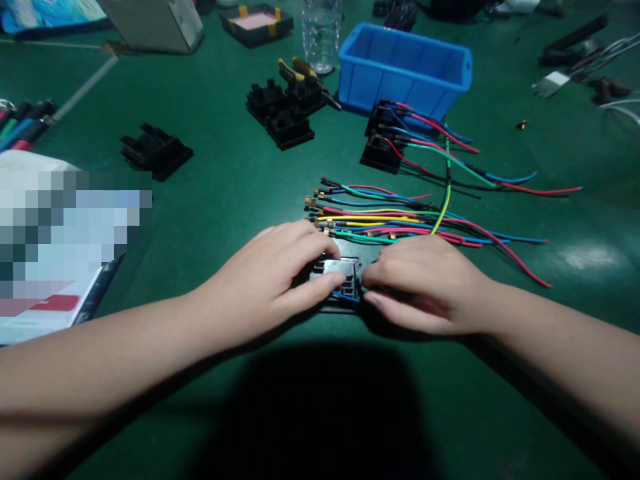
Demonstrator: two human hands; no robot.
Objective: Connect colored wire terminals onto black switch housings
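In front of me a black plastic socket housing [350, 267] lies on the green tabletop. My left hand [295, 263] grips it from the left, with the thumb across its face and the fingers behind. A short stretch of blue wire [350, 297] crosses the housing's near side. My right hand [425, 283] is closed at the housing's right edge, its fingertips pinched beside the wire; what they hold is hidden. Just beyond both hands lies a row of cut wires [390, 219] in red, blue, green and yellow, with brass terminals at their left ends.
Wired black housings [383, 152] stand before a blue bin [400, 80]. Several bare housings [287, 123] sit left of it, with yellow-handled pliers [300, 70] on them. Another housing [155, 150] lies farther left. A clear bottle [321, 37] stands behind; a partly blurred device [75, 267] is at left.
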